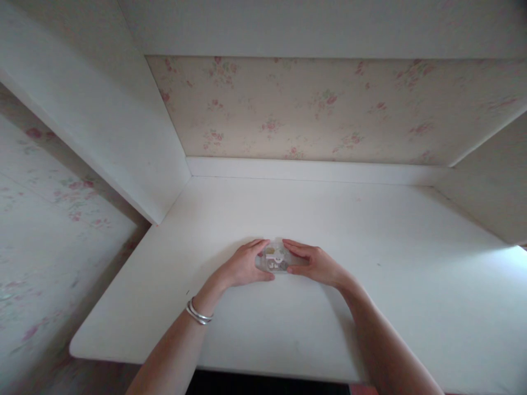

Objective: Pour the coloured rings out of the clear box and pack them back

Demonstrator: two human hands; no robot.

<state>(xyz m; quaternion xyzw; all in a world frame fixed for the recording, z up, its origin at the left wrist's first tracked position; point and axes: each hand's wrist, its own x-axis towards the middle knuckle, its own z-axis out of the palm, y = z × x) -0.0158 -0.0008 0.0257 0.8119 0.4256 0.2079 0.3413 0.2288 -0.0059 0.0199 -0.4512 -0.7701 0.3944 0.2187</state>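
"What's being done here?"

"Handling, I'd judge: both hands steady one small clear container [276, 257] on or just above the table [288, 203]. (Whether its underside touches, I can't tell.)"

"Where is it, exactly?"

"Between the front and back edges, in from the front one and well to the right of the rounded front left corner."

"And the fingers?"

"Those of the left hand [247, 266] grasp its left end, thumb on the side toward the front edge. Those of the right hand [315, 264] grasp the right end the same way, thumb lapping over it. How hard they press doesn't show."

"What would the next move call for?"

"A level, even hold, I think, with neither end slipping, since loose bits may be inside."

"Count everything for me."

"Two hands, one container, one table. On the left wrist, silver bangles [199, 312], seemingly two, set close together."

"And the pieces inside the container?"

"Several pale shapes show through the clear wall, but they're too small and blurred to number."
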